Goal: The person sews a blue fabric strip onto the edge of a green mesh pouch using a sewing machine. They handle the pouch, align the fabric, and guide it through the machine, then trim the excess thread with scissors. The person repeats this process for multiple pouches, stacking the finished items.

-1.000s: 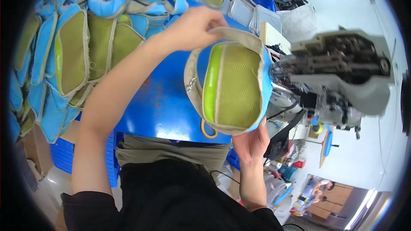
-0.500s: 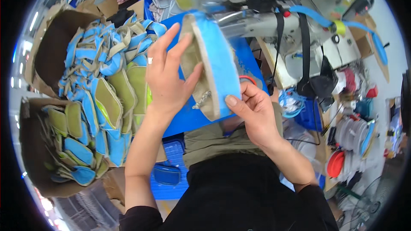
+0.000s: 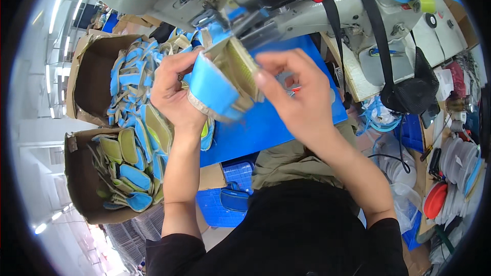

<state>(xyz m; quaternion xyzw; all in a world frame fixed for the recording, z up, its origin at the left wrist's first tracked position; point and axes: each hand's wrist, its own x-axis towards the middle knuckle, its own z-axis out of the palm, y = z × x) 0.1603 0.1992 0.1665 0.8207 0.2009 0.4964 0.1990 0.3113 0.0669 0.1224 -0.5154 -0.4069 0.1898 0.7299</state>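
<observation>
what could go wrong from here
The left hand holds the blue-and-olive pouch seemingly close to the grey machine, so its fabric might snag. The right hand is blurred by the pouch's edge; if it isn't holding firmly, the pouch could twist.

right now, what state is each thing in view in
pouch: open, tilted
left hand: closed on the pouch
right hand: half-curled beside the pouch, contact unclear
upper cardboard box: open
lower cardboard box: open, holding fabric pieces
sewing machine: running or stopped, cannot tell
</observation>
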